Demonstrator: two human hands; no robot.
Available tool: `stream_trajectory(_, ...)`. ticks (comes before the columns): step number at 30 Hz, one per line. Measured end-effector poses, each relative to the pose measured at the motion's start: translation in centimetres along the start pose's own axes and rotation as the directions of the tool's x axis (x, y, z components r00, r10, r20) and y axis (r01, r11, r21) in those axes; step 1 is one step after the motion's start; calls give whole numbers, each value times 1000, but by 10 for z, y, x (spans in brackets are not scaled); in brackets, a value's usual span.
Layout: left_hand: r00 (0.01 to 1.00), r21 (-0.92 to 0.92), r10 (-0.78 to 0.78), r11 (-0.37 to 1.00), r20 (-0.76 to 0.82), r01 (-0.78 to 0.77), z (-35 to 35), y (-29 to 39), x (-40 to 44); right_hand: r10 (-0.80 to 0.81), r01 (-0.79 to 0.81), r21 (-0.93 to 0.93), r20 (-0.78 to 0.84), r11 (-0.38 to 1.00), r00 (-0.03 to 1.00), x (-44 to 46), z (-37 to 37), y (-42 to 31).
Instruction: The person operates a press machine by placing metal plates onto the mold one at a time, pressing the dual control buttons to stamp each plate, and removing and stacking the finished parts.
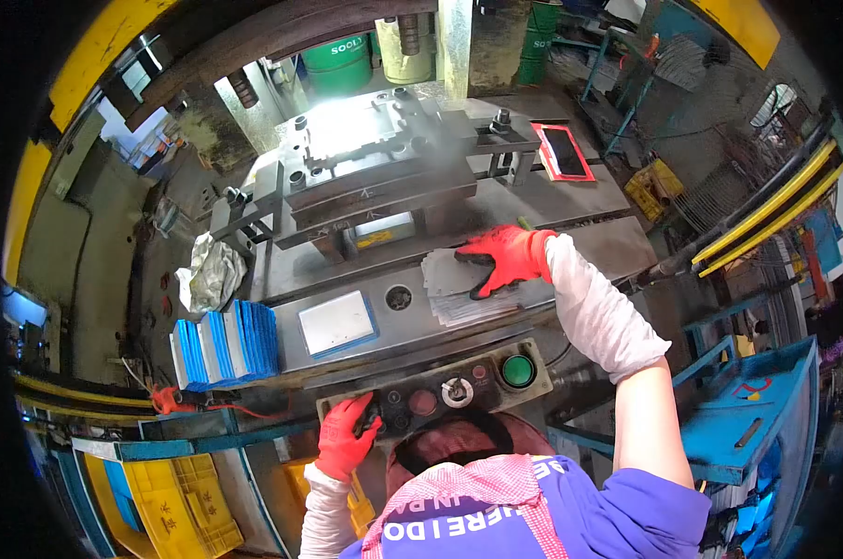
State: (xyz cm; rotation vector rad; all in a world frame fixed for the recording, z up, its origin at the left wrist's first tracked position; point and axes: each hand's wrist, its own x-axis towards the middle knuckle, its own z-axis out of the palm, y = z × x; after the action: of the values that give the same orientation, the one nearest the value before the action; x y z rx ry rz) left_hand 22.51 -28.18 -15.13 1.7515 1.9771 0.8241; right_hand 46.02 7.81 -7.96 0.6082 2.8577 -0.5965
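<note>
My right hand (510,259), in a red glove with dark fingertips, reaches over a stack of thin grey metal plates (472,307) on the press table. Its thumb and fingers are spread apart at the top plates; contact is hard to make out. At the left end of the control panel (486,374) sits my left hand (345,436), also red-gloved, its fingers bent but apart, holding nothing I can see. The panel carries a green button (517,371) on its right end. Behind the plates stands a heavy metal die (365,177) with a bright top face.
A white plate with a blue edge (336,322) lies left of a round hole. Farther left stand blue-edged plates (226,345) beside crumpled plastic wrap (211,272). A phone on a red-edged pad (563,152) lies behind. Yellow crates (174,503) and a blue cart (747,410) flank me.
</note>
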Motion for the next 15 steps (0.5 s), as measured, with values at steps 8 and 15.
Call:
stream_trajectory(8, 999, 27, -23, 999, -25, 23, -1, -11, -9, -312, 49, -562, -383, 825, 869, -45, 15, -44)
stream_trajectory(15, 986, 28, -90, 995, -143, 95, -8, -8, -9, -453, -37, -552, -719, 833, 527, 1, -76, -82)
